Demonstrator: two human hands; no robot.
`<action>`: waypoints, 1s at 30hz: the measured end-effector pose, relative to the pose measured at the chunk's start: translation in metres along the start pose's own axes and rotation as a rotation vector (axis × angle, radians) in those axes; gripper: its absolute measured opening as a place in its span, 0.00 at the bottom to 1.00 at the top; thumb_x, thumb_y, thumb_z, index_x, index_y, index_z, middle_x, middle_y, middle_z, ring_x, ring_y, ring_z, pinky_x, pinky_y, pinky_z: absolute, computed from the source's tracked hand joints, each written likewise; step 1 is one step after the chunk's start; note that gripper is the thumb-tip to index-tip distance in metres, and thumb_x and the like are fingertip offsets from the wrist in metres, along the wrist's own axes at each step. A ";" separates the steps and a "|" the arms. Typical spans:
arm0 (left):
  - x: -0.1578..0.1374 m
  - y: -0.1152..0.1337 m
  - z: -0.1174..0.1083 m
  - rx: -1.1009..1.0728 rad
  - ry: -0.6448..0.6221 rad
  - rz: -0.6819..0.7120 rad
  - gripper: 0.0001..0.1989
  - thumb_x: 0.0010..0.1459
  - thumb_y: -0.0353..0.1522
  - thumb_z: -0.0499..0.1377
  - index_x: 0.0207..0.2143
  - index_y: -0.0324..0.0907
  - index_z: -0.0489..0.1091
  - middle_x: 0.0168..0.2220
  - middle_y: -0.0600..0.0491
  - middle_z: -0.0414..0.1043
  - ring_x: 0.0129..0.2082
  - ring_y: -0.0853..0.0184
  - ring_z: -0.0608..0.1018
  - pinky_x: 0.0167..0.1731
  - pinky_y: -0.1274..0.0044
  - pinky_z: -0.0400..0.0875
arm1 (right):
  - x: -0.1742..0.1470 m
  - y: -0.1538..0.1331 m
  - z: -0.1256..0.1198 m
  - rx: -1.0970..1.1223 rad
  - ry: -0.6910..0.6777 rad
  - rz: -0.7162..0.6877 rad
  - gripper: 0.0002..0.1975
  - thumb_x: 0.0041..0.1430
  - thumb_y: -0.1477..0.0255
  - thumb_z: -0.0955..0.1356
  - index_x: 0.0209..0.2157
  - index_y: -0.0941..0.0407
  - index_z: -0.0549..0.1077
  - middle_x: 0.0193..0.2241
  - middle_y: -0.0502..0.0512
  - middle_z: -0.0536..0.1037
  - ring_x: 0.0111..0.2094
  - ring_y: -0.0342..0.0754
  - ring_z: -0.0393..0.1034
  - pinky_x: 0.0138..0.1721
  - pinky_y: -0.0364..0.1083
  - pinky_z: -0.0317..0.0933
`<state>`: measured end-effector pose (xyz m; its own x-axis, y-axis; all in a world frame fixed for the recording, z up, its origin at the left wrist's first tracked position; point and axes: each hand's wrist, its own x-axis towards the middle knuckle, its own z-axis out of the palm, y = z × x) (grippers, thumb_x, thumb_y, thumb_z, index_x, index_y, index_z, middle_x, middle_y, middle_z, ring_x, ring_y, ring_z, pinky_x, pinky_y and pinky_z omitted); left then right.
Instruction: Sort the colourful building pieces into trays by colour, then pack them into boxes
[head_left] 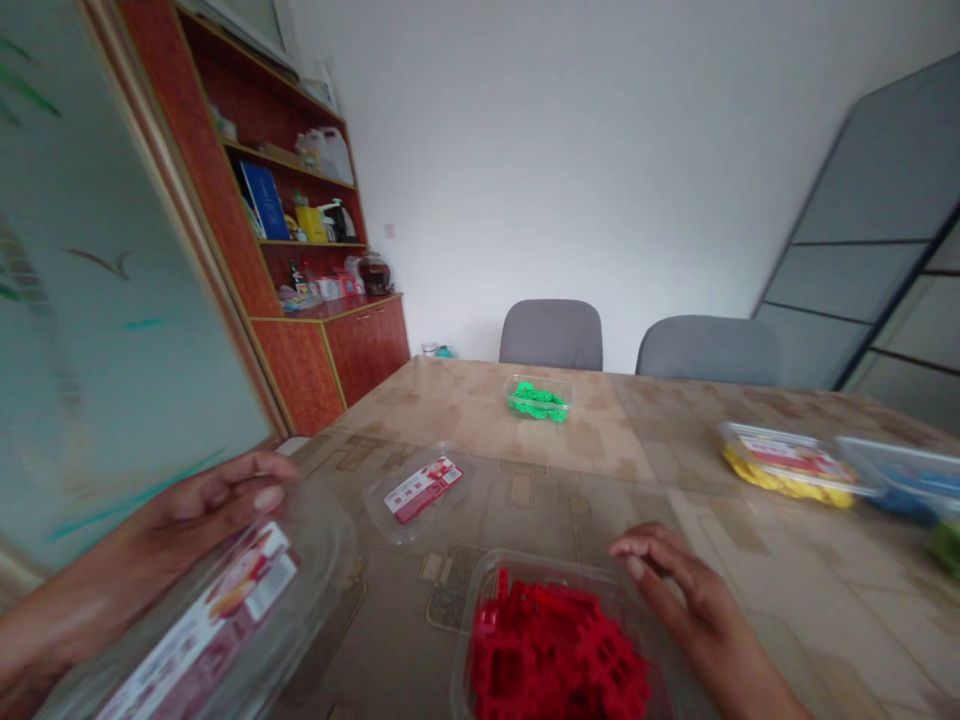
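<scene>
My left hand (225, 500) is closed on the edge of a clear plastic lid (322, 560), tilted at the lower left, with a red and white label. Red plastic building pieces (551, 650) with square holes fill a clear plastic container (463, 640) at the bottom middle. My right hand (686, 590) is by that container's right rim. Its fingers are loosely bent, the thumb a little apart, and nothing shows between them. Whether the fingertips touch the rim is unclear. Another clear lid (375, 500) with a similar label lies flat on the table, beyond the red pieces.
Farther back on the patterned table (592, 470) stands a clear box of green pieces (536, 403). To the right are a labelled box of yellow pieces (787, 480) and a box of blue pieces (911, 495). Two grey chairs (551, 333) stand behind the table.
</scene>
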<state>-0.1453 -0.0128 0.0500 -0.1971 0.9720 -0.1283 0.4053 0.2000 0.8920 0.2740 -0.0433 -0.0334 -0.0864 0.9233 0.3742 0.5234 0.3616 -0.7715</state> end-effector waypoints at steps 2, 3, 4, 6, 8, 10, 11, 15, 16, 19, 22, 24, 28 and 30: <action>-0.004 0.024 0.038 -0.082 -0.303 0.180 0.17 0.52 0.46 0.60 0.40 0.48 0.64 0.22 0.64 0.63 0.18 0.75 0.63 0.20 0.84 0.56 | -0.005 -0.015 -0.006 -0.019 0.019 -0.005 0.11 0.63 0.62 0.62 0.38 0.50 0.74 0.36 0.52 0.77 0.40 0.49 0.72 0.40 0.43 0.67; -0.006 0.036 0.060 -0.078 -0.442 0.257 0.13 0.56 0.42 0.58 0.39 0.46 0.65 0.24 0.63 0.64 0.19 0.76 0.62 0.20 0.84 0.55 | -0.008 -0.023 -0.009 -0.018 0.015 0.011 0.12 0.62 0.61 0.62 0.40 0.50 0.74 0.36 0.52 0.77 0.41 0.49 0.73 0.41 0.43 0.67; -0.008 0.047 0.083 -0.054 -0.557 0.332 0.09 0.57 0.39 0.57 0.37 0.44 0.66 0.23 0.63 0.62 0.19 0.76 0.62 0.20 0.84 0.55 | -0.012 -0.031 -0.011 -0.011 0.010 0.033 0.13 0.62 0.60 0.63 0.41 0.49 0.74 0.36 0.52 0.78 0.40 0.50 0.73 0.40 0.43 0.68; -0.011 0.068 0.127 0.043 -0.707 0.458 0.05 0.58 0.32 0.55 0.36 0.43 0.69 0.24 0.61 0.64 0.22 0.74 0.65 0.23 0.83 0.58 | -0.018 -0.041 -0.013 0.018 0.014 0.072 0.16 0.61 0.57 0.63 0.43 0.49 0.74 0.33 0.52 0.79 0.37 0.50 0.74 0.38 0.43 0.69; -0.014 0.083 0.167 0.087 -0.804 0.610 0.06 0.57 0.30 0.55 0.36 0.43 0.71 0.26 0.59 0.66 0.26 0.72 0.68 0.26 0.82 0.60 | -0.021 -0.042 -0.013 0.060 0.002 0.082 0.18 0.61 0.55 0.62 0.45 0.50 0.73 0.27 0.50 0.77 0.31 0.49 0.74 0.32 0.43 0.69; -0.014 0.090 0.201 0.091 -0.896 0.714 0.06 0.58 0.29 0.55 0.36 0.42 0.72 0.28 0.57 0.68 0.29 0.70 0.70 0.28 0.81 0.62 | -0.021 -0.034 -0.012 0.074 -0.044 0.071 0.18 0.61 0.56 0.62 0.45 0.51 0.71 0.22 0.48 0.74 0.25 0.47 0.72 0.25 0.41 0.65; -0.013 0.091 0.215 0.104 -0.914 0.748 0.06 0.57 0.28 0.56 0.35 0.42 0.72 0.28 0.56 0.68 0.28 0.70 0.71 0.28 0.81 0.62 | -0.020 -0.028 -0.011 0.059 -0.066 0.073 0.17 0.61 0.57 0.62 0.45 0.52 0.70 0.21 0.48 0.73 0.22 0.46 0.69 0.22 0.41 0.62; -0.002 0.086 0.245 0.233 -0.887 0.986 0.03 0.57 0.28 0.59 0.34 0.43 0.73 0.33 0.53 0.70 0.32 0.66 0.73 0.34 0.78 0.64 | -0.022 -0.005 -0.003 -0.058 -0.063 0.143 0.16 0.59 0.61 0.64 0.45 0.54 0.67 0.19 0.45 0.69 0.19 0.44 0.65 0.19 0.41 0.55; 0.002 0.084 0.245 0.274 -0.840 1.025 0.04 0.56 0.29 0.60 0.35 0.43 0.73 0.35 0.53 0.69 0.35 0.65 0.73 0.36 0.77 0.63 | -0.024 -0.001 -0.001 -0.077 -0.046 0.163 0.16 0.60 0.61 0.63 0.46 0.54 0.67 0.18 0.45 0.69 0.19 0.45 0.65 0.19 0.41 0.55; 0.013 0.075 0.229 0.322 -0.666 1.016 0.07 0.58 0.30 0.59 0.40 0.45 0.71 0.39 0.52 0.69 0.38 0.63 0.72 0.39 0.76 0.63 | -0.029 0.004 0.007 -0.100 -0.014 0.205 0.18 0.61 0.60 0.60 0.48 0.54 0.66 0.17 0.44 0.69 0.18 0.45 0.65 0.20 0.42 0.54; 0.018 0.056 0.199 0.360 -0.470 0.911 0.05 0.59 0.31 0.57 0.39 0.44 0.69 0.39 0.52 0.70 0.38 0.64 0.72 0.39 0.76 0.61 | -0.031 0.003 0.012 -0.089 -0.006 0.217 0.19 0.61 0.59 0.60 0.48 0.55 0.67 0.17 0.44 0.68 0.18 0.45 0.64 0.19 0.42 0.52; 0.016 0.038 0.177 0.390 -0.374 0.769 0.05 0.59 0.35 0.58 0.36 0.44 0.68 0.34 0.54 0.70 0.32 0.65 0.71 0.32 0.77 0.61 | -0.030 0.002 0.014 -0.069 -0.004 0.225 0.20 0.61 0.57 0.59 0.47 0.55 0.67 0.17 0.45 0.68 0.18 0.46 0.64 0.19 0.42 0.52; 0.005 0.001 0.151 0.273 -0.525 0.534 0.10 0.59 0.40 0.56 0.35 0.42 0.66 0.28 0.56 0.66 0.28 0.68 0.69 0.26 0.80 0.59 | -0.030 0.003 0.019 0.011 0.003 0.257 0.20 0.62 0.55 0.58 0.47 0.54 0.66 0.19 0.46 0.71 0.20 0.47 0.66 0.20 0.42 0.56; 0.001 -0.011 0.150 0.132 -0.668 0.416 0.12 0.59 0.42 0.56 0.35 0.42 0.65 0.27 0.58 0.65 0.25 0.70 0.68 0.23 0.81 0.59 | -0.031 0.004 0.021 0.047 0.014 0.285 0.20 0.62 0.55 0.58 0.47 0.53 0.64 0.20 0.47 0.73 0.21 0.47 0.68 0.20 0.42 0.58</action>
<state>-0.0162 0.0043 -0.0250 0.5534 0.8303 -0.0664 0.4391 -0.2231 0.8703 0.2608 -0.0679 -0.0594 0.0703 0.9869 0.1452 0.4850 0.0934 -0.8695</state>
